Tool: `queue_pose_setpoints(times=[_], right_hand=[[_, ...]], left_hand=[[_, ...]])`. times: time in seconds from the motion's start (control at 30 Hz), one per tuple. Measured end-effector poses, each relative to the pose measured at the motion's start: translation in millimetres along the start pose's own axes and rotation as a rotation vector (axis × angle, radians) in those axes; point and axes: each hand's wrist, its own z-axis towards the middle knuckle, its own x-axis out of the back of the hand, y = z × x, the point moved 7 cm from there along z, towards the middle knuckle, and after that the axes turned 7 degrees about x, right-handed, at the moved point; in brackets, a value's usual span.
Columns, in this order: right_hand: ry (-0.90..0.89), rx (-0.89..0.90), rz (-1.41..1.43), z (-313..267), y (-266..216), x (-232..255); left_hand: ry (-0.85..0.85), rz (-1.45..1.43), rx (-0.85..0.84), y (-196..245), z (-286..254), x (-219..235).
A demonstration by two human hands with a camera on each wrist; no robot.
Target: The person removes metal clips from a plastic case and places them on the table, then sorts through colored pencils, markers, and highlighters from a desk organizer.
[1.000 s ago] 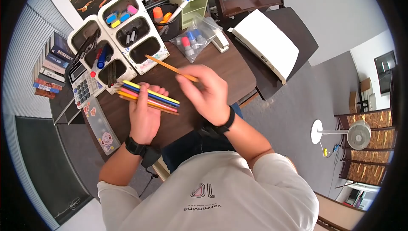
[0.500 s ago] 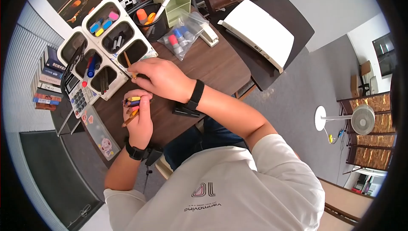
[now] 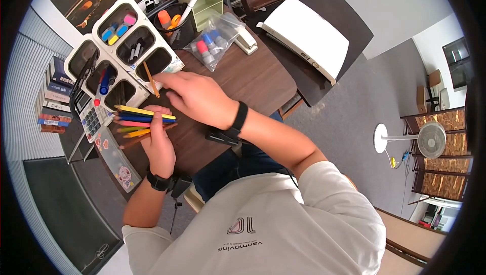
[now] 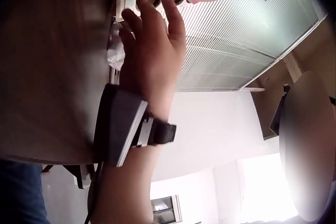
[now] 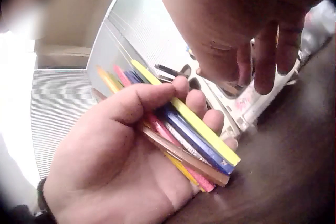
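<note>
In the head view, my left hand [image 3: 161, 148] grips a fanned bundle of colored pencils [image 3: 136, 111], in yellow, blue, pink, orange and brown. The right wrist view shows the thumb laid across these pencils [image 5: 206, 130] against the fingers. An orange-brown pencil [image 3: 151, 79] leans in the nearest right compartment of the white desk organizer [image 3: 174, 66], its near end sticking out over the rim. My right hand [image 3: 207, 97] is right beside that pencil, index fingertip close to its shaft and thumb spread apart. In the right wrist view its fingers hang down, fairly straight.
Other compartments hold highlighters [image 3: 118, 34], markers [image 3: 105, 82] and dark pens. A calculator [image 3: 93, 123] lies left of the organizer. Behind are a mesh pen cup [image 3: 182, 37], a plastic bag of bottles [image 3: 212, 47] and a stapler [image 3: 246, 42]. A sticker-covered case [image 3: 114, 156] lies along the table's left edge.
My right hand has carried the orange-brown pencil left into the organizer compartment, and its thumb has since parted from it. The left hand has turned, so its bundle now points left.
</note>
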Motion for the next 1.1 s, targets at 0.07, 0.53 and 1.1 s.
queue_pose_setpoints(times=[0.07,0.53,1.1], right_hand=[[0.092,-0.115,0.045,-16,-4,17],[0.298,-0.398,0.479,-88,-9,28],[0.166,0.099,0.02,5,-8,18]], left_hand=[[-0.054,-0.119,-0.013,7,-3,-4],[-0.211,-0.148,-0.017,10,-16,-25],[-0.027,0.123,-0.031,-4,1,2]])
